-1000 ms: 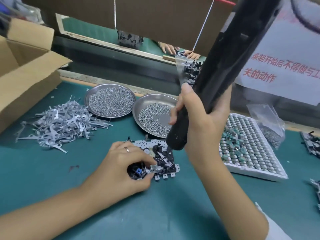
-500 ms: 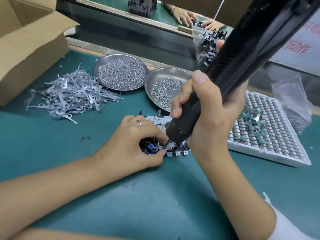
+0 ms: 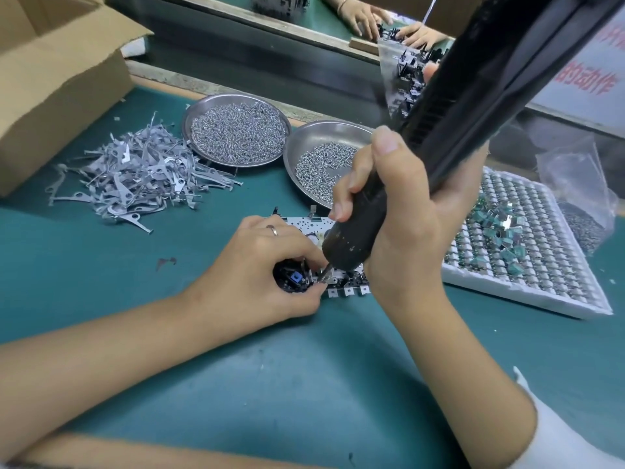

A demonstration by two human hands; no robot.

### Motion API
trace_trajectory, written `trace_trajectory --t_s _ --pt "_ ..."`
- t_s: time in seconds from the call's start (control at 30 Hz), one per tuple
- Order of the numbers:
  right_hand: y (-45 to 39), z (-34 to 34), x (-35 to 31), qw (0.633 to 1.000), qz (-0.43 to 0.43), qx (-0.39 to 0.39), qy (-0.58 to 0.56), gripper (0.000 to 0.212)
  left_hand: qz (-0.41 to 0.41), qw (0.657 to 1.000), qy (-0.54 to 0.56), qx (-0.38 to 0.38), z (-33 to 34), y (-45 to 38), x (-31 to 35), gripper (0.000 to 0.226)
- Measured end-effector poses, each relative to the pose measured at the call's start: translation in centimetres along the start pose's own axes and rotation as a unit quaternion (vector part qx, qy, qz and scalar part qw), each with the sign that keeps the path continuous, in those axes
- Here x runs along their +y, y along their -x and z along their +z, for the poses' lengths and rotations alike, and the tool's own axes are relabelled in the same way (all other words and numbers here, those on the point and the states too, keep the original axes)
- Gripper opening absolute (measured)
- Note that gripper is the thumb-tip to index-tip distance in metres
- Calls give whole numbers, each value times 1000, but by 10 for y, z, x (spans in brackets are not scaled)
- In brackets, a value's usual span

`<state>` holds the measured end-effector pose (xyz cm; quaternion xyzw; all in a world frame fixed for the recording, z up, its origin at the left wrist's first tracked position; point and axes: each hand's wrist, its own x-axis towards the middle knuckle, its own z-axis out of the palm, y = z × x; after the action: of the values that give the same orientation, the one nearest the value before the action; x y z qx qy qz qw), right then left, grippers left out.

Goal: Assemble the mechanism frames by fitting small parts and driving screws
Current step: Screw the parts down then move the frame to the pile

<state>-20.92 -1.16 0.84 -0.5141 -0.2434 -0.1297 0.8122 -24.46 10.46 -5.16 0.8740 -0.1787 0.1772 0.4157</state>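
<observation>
Mechanism frame point(image 3: 338, 288) lies flat on the table point(image 3: 304, 384), which has a teal, matte mat surface. The frame is a white perforated metal plate with black plastic parts, a blue piece at its left end and small square tabs along the near edge.

Left hand point(image 3: 257, 275) sits on the frame's left end, grip narrow: thumb and fingers curled, pinching small parts on the frame right at the bit tip. Plain ring on one finger.

Right hand point(image 3: 402, 211) has its grip wrapped round the electric screwdriver point(image 3: 439, 137), a long black ribbed barrel tilted up and to the right; the bit tip is down on the frame's near-left area, touching it.

Relative to the frame:
- far left: loose heap of thin grey stamped metal levers point(image 3: 135, 174), flat and tangled.
- just behind: two round shiny steel dishes, the left one point(image 3: 236, 130) heaped with small screws, the right one point(image 3: 324, 160) part-filled, its rim close to the frame's far edge.
- right: white moulded cell tray point(image 3: 527, 265) with green-bodied parts, partly behind the right hand.
- far left rear: open cardboard box point(image 3: 57, 79).

Bare mat on the frame's near side, between the forearms.
</observation>
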Motion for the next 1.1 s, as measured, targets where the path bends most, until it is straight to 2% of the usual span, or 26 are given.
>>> trace_trajectory --t_s 0.1,0.6,0.8,0.97,1.1 --pt "0 0 0 1000 -1 -9 -4 22 -3 1000 -3 0 1 1 -1 13" --pt "0 -2 2 1000 0 -8 -3 23 -11 1000 -4 -5 0 1 0 17" --pt "-11 -12 -3 999 -52 3 1 33 -25 1000 -6 -15 0 2 -1 18" --pt "-11 -14 8 999 19 8 28 21 -24 999 -18 -15 0 2 0 18" --pt "-9 -16 7 999 24 8 30 21 -21 999 -26 -11 0 3 0 19"
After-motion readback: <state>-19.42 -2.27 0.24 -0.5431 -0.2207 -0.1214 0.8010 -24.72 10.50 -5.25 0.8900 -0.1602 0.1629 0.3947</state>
